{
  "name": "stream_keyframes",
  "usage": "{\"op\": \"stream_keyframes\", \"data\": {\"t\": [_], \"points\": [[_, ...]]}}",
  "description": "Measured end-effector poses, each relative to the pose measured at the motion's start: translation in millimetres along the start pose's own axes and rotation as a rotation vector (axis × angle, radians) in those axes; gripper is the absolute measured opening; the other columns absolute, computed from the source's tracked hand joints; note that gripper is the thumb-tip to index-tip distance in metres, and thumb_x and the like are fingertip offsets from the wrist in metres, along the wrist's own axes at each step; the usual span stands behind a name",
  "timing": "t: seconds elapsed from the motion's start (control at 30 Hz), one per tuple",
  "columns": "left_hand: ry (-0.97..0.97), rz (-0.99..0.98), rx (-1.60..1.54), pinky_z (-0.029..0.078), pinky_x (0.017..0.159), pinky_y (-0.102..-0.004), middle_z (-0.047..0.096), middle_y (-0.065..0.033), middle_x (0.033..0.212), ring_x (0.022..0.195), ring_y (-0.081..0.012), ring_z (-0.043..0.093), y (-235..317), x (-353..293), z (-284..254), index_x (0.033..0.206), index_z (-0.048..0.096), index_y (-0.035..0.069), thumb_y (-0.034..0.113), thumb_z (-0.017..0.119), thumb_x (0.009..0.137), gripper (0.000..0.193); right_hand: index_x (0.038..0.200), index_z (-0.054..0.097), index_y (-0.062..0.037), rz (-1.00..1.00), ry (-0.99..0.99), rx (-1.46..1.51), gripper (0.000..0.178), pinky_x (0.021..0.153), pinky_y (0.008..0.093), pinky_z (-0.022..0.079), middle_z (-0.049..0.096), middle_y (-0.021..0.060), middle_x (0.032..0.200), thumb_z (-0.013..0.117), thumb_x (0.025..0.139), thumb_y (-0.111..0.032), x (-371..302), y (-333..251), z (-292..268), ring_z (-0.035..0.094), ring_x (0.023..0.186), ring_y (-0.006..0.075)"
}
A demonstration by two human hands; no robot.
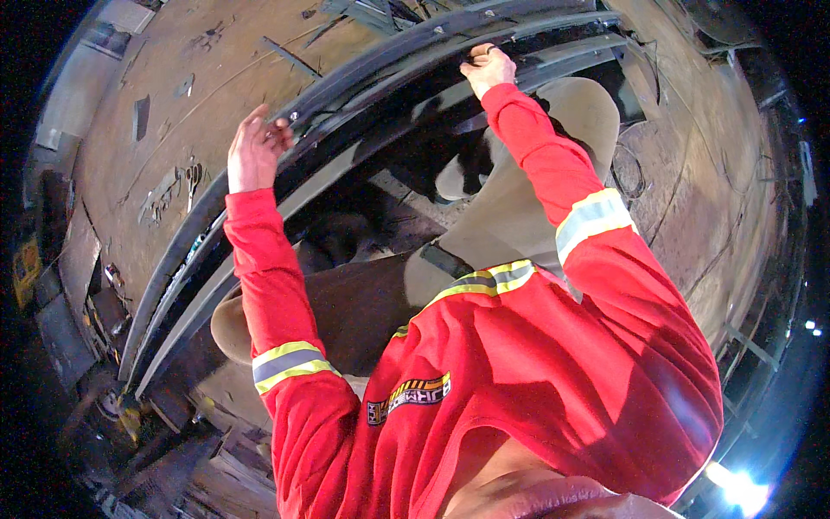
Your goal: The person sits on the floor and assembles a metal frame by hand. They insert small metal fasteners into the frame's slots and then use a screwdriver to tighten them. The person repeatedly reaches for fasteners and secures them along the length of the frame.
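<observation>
Long dark metal bars [380, 62] run side by side across the view in front of me, bent by the lens, with small shiny fittings along them. Beside one fitting [293, 117], my left hand [252, 154] is raised at the bars' edge, its fingers loosely bent and apart, with nothing visible in them. My right hand [489, 71] is farther along to the right, over the bars. Its fingers are closed together at a bar's edge; whatever is between them is too small or hidden to make out.
Beyond the bars lies a brown, stained flat surface [207, 78] with a scissors-like tool [193, 183] and scattered dark scraps. Dark metal strips [367, 13] are piled at the far side. My bent legs [510, 199] are beneath my arms. A bright lamp [739, 491] shines at lower right.
</observation>
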State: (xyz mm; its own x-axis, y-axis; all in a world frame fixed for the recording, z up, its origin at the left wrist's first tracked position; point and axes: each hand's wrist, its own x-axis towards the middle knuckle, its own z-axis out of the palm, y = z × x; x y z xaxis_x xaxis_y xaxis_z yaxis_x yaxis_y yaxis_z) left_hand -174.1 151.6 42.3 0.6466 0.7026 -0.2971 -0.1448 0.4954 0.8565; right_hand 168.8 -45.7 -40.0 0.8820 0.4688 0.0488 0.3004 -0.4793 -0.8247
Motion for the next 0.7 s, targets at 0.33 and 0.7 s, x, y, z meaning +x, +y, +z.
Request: {"op": "stream_keyframes", "data": {"t": [0.33, 0.7], "points": [[-0.260, -0.211, -0.545, 0.032, 0.099, -0.0513, 0.038, -0.0379, 0.124, 0.113, -0.0470, 0.043, -19, -28, 93, 0.137, 0.021, 0.009, 0.046, 0.034, 0.091, 0.060, 0.089, 0.067, -0.0038, -0.635, -0.226, 0.189, 0.014, 0.062, 0.0259, 0.048, 0.062, 0.0056, 0.078, 0.067, 0.075, -0.006, -123, -133, -21, 0.059, 0.067, 0.0146], [-0.343, -0.226, -0.409, 0.032, 0.097, -0.0362, 0.046, -0.0125, 0.129, 0.112, -0.0231, 0.046, -59, -27, 107, 0.130, 0.040, 0.017, 0.041, 0.043, 0.089, 0.048, 0.082, 0.067, -0.0041, -0.433, -0.279, 0.162, 0.017, 0.074, 0.0368, 0.049, 0.064, 0.0133, 0.082, 0.058, 0.068, -0.001, -143, -118, 16, 0.062, 0.080, 0.0295]]}}
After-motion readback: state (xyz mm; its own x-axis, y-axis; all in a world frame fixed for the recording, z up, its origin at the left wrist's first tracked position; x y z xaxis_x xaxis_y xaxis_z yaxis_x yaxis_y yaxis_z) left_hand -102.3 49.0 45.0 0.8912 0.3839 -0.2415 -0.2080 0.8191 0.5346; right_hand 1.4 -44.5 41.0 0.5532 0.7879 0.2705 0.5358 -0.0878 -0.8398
